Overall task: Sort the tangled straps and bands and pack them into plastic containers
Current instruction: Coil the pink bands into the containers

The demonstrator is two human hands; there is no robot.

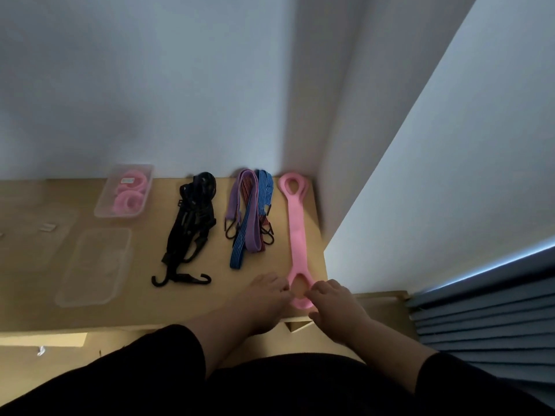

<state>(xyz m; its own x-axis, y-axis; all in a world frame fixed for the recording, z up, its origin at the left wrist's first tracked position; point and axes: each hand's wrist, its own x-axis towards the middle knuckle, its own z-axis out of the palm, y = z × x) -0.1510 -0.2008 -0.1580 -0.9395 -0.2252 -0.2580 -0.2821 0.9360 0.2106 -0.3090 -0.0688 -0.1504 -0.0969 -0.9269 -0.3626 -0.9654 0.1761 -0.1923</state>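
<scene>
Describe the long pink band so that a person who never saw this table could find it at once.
Look at the wooden table where it meets the white wall corner on the right. There the long pink band lies flat, running from the wall toward the person, right of the striped straps. Both hands, left and right, grip its near loop, and only it has a loop at each end.

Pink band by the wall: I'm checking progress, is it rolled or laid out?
Laid out: the pink band lies straight on the table.

Wooden table (144,307) carries straps (250,217), containers (124,190).
</scene>
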